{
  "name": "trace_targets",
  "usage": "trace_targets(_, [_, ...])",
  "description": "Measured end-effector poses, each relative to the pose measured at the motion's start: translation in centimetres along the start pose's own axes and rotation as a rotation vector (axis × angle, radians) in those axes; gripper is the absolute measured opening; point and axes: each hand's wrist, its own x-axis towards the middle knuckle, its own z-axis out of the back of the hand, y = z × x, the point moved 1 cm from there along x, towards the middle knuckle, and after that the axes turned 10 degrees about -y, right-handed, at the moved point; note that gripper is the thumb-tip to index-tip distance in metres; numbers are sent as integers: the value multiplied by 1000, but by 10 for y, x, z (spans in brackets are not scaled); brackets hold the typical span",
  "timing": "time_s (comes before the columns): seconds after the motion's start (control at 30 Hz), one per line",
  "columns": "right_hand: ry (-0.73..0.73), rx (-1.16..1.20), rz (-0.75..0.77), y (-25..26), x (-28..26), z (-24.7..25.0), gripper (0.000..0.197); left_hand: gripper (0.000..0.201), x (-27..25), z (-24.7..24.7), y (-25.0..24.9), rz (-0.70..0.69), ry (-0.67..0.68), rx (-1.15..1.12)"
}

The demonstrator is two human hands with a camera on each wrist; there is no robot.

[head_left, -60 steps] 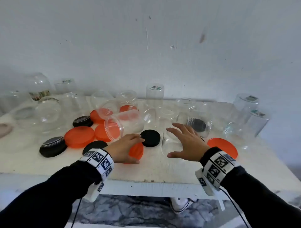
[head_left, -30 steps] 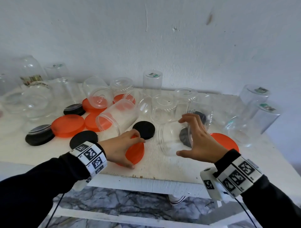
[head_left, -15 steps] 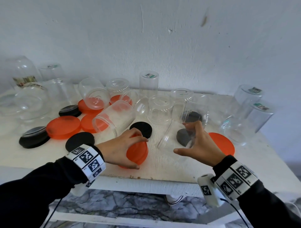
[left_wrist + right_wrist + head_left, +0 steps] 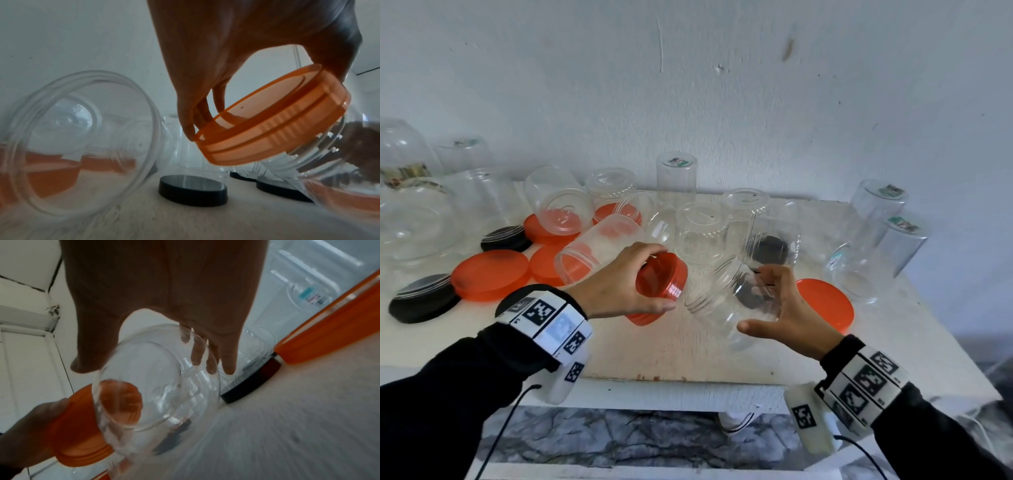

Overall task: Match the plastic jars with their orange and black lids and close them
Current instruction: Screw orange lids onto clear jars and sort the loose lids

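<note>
My left hand (image 4: 626,284) grips a small orange lid (image 4: 661,279) by its rim, its hollow side turned toward the right. My right hand (image 4: 780,308) holds a clear plastic jar (image 4: 726,301) tilted on its side, threaded mouth facing the lid, a small gap between them. In the left wrist view the orange lid (image 4: 273,120) is pinched between thumb and fingers, right beside the jar (image 4: 337,155). In the right wrist view the jar (image 4: 156,386) lies in my fingers with the orange lid (image 4: 82,431) seen at its mouth.
On the white table (image 4: 688,346) stand many upturned clear jars (image 4: 702,233). A jar lying on its side (image 4: 595,250) is at my left hand. Orange lids (image 4: 489,274) and black lids (image 4: 421,301) lie left; a large orange lid (image 4: 828,301) lies right.
My left hand lifted the orange lid off the table and turned it. My right hand picked up the clear jar and tipped its mouth toward the lid.
</note>
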Motion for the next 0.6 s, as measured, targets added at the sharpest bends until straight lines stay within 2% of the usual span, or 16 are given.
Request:
trace_targets(0.13, [109,9,-3,-9,-6,-5,93,110,6,0,-7,-32,-26,-46])
trace_targets(0.27, [104,-118,11,-12,-4,-12,100,93,11,-6,-20,-66,-5,-70])
trace_targets(0.4, [167,-116,-34,-13,4,-16,104,102,17,-14,-27,-139,37,6])
trace_targets(0.6, [165,18,-111,-9,13,-24,92,101,24,-22,-44,-219,107,72])
